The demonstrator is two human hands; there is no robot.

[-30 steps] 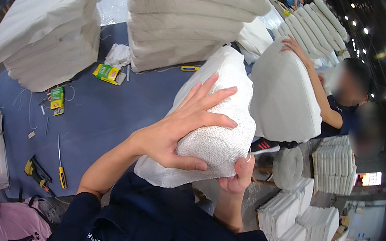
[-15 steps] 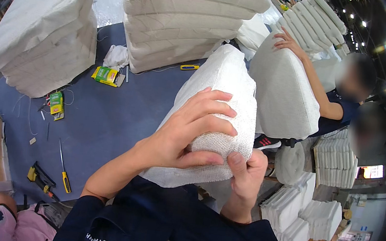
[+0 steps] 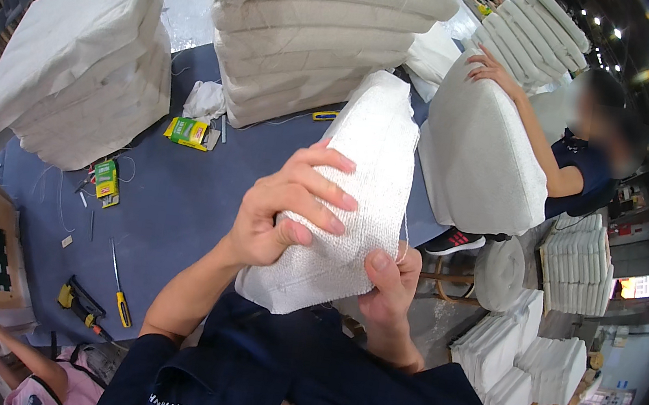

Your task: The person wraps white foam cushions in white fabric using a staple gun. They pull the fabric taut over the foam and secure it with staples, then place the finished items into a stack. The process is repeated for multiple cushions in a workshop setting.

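Holds a white cushion (image 3: 378, 169) in front of the chest, at a blue table (image 3: 172, 240). Curls the left hand (image 3: 279, 206) over its left side, pressing bent fingers and thumb onto the cloth. Pinches its lower right edge with the right hand (image 3: 393, 284), near a loose thread (image 3: 404, 242).

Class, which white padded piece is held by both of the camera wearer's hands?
The central piece: the left hand grips its left side, the right hand its lower right edge. The co-worker's piece, further right, shows only one hand.
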